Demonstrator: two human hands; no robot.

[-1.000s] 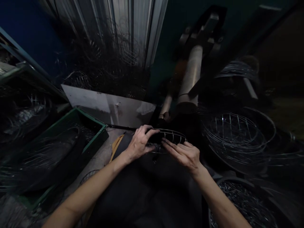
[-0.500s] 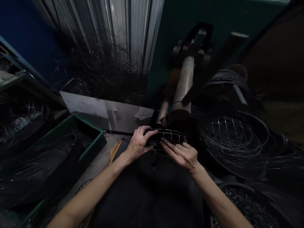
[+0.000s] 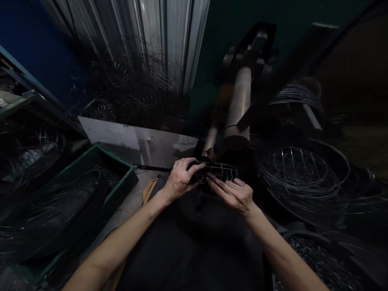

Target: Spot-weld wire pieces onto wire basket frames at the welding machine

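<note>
A round, shallow wire basket (image 3: 222, 166) is held between my two hands in front of the machine's lower end. My left hand (image 3: 182, 178) grips its left side, thumb and fingers closed over the rim. My right hand (image 3: 233, 194) is closed on its near right side, with the index finger stretched along the wires toward the middle. The fingertips of both hands nearly meet. Dark surroundings hide the basket's underside, and I cannot tell whether it touches the machine.
A machine with a metal cylinder (image 3: 239, 97) stands just beyond my hands. To the right are wire rings and grids (image 3: 297, 169) and a tub of small metal pieces (image 3: 321, 258). On the left stands a green crate (image 3: 133, 171); a white board (image 3: 139, 141) fronts tangled wire.
The wire basket looks slightly flatter to my view, tilted a little. My hands keep their hold almost unmoved, while the machine and surroundings shift slightly rightward in view.
</note>
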